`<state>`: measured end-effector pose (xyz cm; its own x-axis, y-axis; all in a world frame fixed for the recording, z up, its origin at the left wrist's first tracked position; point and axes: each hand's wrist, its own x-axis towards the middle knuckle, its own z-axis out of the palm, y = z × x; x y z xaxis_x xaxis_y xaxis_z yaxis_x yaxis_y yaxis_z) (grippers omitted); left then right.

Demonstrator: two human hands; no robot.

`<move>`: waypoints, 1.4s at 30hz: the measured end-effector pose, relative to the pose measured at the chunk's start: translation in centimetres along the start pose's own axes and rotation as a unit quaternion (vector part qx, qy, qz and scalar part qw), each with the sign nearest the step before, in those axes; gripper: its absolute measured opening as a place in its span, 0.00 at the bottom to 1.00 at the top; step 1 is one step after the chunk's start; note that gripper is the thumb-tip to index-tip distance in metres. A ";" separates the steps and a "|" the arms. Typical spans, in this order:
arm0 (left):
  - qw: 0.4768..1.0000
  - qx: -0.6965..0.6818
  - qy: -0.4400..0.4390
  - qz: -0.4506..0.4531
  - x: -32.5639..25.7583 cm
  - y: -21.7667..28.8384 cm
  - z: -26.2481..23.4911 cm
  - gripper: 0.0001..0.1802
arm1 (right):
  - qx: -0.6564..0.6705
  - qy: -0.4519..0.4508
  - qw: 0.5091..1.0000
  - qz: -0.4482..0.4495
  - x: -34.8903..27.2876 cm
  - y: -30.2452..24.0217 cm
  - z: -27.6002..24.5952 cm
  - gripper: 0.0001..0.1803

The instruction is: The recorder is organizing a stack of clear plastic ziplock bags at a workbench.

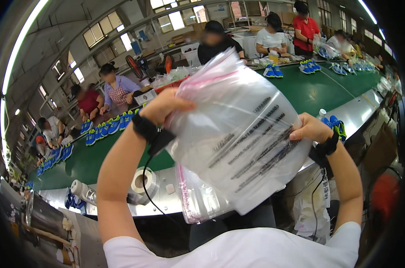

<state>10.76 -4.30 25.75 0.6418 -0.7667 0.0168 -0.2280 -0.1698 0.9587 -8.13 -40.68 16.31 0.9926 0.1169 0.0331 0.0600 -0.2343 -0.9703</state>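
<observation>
A stack of clear plastic bags [238, 134] with dark print and a pink strip along one edge is held up in front of me. My left hand [169, 107] grips it near the pink-edged end, thumb on top. On the opposite side my right hand [312, 128] pinches the stack's edge between thumb and fingers. Both wrists wear black bands with cables. Below the raised stack, more clear bags with a pink edge [198, 196] lie over the table's near edge, partly covered by it.
A green conveyor belt [341, 85] crosses ahead, with blue sneakers [108, 127] lined up on it. Tape rolls [144, 181] and a white bottle [83, 191] are by my left arm. Blue shoes [338, 127] stand beyond my right hand. Several people work along the far side.
</observation>
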 end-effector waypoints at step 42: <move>0.906 -0.302 0.232 -0.184 -13.6 -26.2 11.4 0.13 | -0.678 -0.258 0.686 0.051 23.2 14.8 6.5 0.23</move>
<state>-0.33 3.57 -2.85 0.8635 -0.3602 -0.3530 0.4166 0.1149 0.9018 15.15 -35.17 1.18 0.8500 0.2779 -0.4476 0.3840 -0.9085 0.1651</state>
